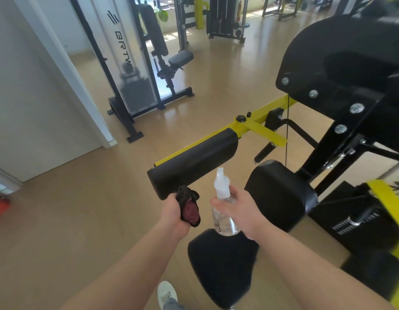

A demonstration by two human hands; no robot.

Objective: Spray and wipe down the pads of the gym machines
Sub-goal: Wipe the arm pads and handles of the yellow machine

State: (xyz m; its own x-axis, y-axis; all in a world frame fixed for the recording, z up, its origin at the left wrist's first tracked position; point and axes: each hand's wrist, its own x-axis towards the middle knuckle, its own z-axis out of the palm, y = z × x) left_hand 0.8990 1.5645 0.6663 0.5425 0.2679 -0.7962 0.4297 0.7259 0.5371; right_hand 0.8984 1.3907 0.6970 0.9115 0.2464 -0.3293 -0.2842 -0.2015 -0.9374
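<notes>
Though gripped, spray bottle (223, 209) upright

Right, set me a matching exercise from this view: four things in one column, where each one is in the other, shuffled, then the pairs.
Things:
1. spray bottle
2. cloth
3. long black pad
4. white shoe

Places:
A. on the wooden floor at the bottom edge of the view
B. bunched in the left hand
C. on the yellow arm, just beyond both hands
D. upright in the right hand, nozzle on top

Pairs: 1-D, 2-B, 3-C, 4-A
</notes>
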